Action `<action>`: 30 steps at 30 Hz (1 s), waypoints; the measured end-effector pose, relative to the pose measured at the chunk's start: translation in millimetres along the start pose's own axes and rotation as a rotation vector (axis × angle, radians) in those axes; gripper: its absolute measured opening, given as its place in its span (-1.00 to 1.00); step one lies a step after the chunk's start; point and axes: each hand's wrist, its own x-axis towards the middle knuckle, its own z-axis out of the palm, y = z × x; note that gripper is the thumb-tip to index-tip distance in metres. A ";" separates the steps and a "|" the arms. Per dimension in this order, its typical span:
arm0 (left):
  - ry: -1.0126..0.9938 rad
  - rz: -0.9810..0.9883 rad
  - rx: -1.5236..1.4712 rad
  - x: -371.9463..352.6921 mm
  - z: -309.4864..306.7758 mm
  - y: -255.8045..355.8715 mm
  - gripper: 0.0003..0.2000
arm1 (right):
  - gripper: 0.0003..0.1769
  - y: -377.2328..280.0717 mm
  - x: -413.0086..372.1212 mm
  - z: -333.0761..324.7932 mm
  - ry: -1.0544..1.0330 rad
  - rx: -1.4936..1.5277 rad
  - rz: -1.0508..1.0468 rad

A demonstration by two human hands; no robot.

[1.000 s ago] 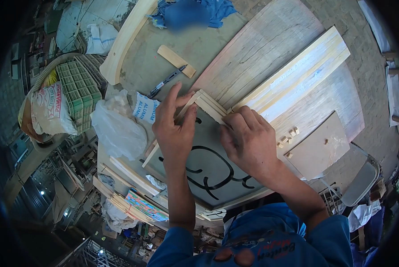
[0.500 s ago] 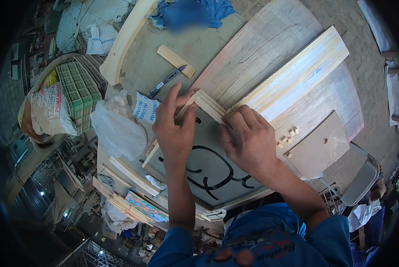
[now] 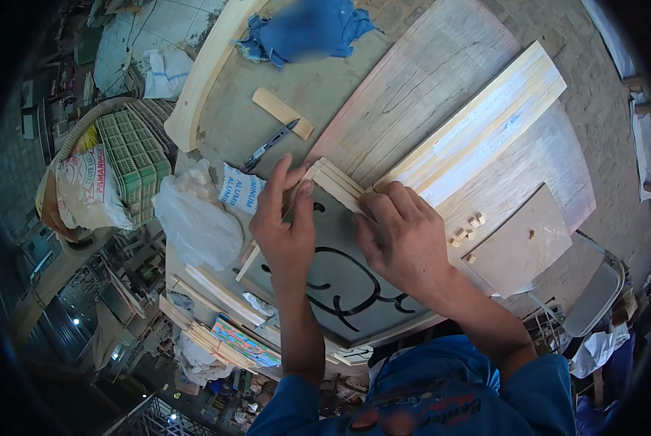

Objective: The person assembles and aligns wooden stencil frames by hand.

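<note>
A wooden frame (image 3: pixel 338 183) with pale strip edges lies on the table in front of me. Inside it is a grey panel (image 3: pixel 340 272) with black curved lines. My left hand (image 3: pixel 285 229) is at the frame's far left corner, thumb and fingers closed on either side of its edge. The right hand (image 3: pixel 405 236) grips the far strip by its right end, fingers curled over it; they hide that end. Beyond the left hand are a pen (image 3: pixel 271 145) and a short flat piece of wood (image 3: pixel 283 114).
Right of the frame, a long pale plank (image 3: pixel 478 127) lies across wide boards (image 3: pixel 413 87). Several small wood blocks (image 3: pixel 467 230) sit beside a thin board (image 3: pixel 522 243). A clear plastic bag (image 3: pixel 195 225) is at left, blue cloth (image 3: pixel 347 33) at the far side.
The whole view has shifted slightly. Both hands stay on the frame in nearly the same grip, with no clear movement of the frame on the table.
</note>
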 end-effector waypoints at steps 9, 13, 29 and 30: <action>0.024 0.018 0.085 0.6 0.7 0.9 -0.57 | -0.84 1.4 0.8 -0.4 0.006 0.012 -0.016; 0.030 -0.019 0.087 -0.7 1.6 0.9 -0.57 | -0.84 2.0 1.3 0.9 -0.001 0.007 -0.017; 0.101 0.090 0.158 -5.5 -48.3 -4.9 -0.66 | -0.68 -7.7 15.2 -18.2 -0.144 0.047 -0.031; 0.161 0.003 0.112 -17.1 -59.2 -12.4 -0.71 | -0.71 -6.9 13.8 -17.6 -0.119 0.106 -0.020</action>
